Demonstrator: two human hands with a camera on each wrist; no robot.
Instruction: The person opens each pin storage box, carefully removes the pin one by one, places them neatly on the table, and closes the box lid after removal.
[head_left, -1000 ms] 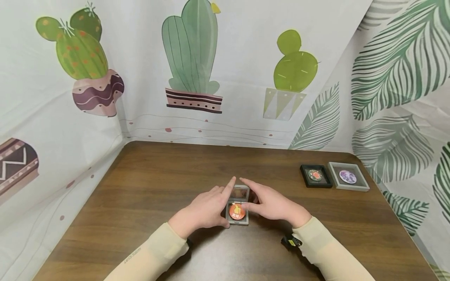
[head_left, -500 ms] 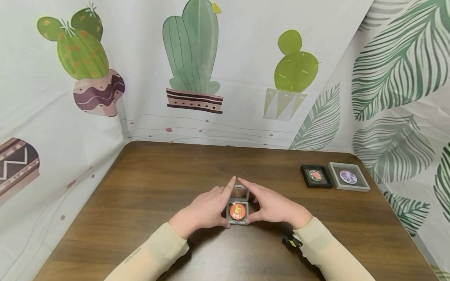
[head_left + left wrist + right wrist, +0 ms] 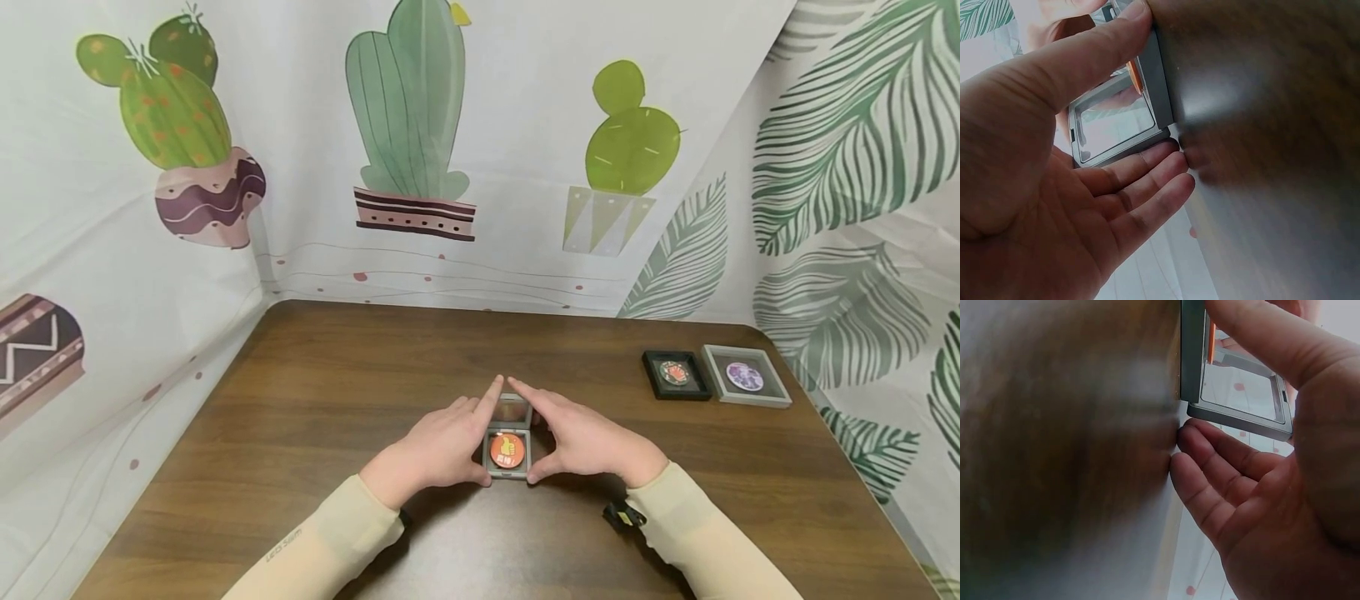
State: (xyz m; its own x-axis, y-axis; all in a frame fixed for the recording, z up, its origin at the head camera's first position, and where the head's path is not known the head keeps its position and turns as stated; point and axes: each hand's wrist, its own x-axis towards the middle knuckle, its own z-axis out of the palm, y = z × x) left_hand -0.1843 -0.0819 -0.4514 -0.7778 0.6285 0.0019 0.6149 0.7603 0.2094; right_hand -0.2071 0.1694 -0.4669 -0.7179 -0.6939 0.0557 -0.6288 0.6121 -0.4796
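A small grey hinged display case (image 3: 529, 454) sits on the table between both hands, its lid (image 3: 512, 410) raised at the back with a see-through window. Inside the base lies a round orange badge (image 3: 507, 450) with a yellow thumbs-up. My left hand (image 3: 450, 442) holds the case from the left: its thumb is at the front left corner and its fingers reach behind the lid, as the left wrist view shows. On the other side my right hand (image 3: 585, 437) mirrors this, thumb (image 3: 1260, 331) at the front right corner, fingers (image 3: 1210, 456) behind the hinge side.
At the back right of the brown table (image 3: 337, 358) lie a black framed case (image 3: 651, 371) with a red and dark badge and a grey framed case (image 3: 780, 392) with a purple badge. A printed cloth (image 3: 525, 167) hangs behind the table.
My right thumb has moved off the orange badge to the case's front right corner. The left hand and the case have stayed in place.
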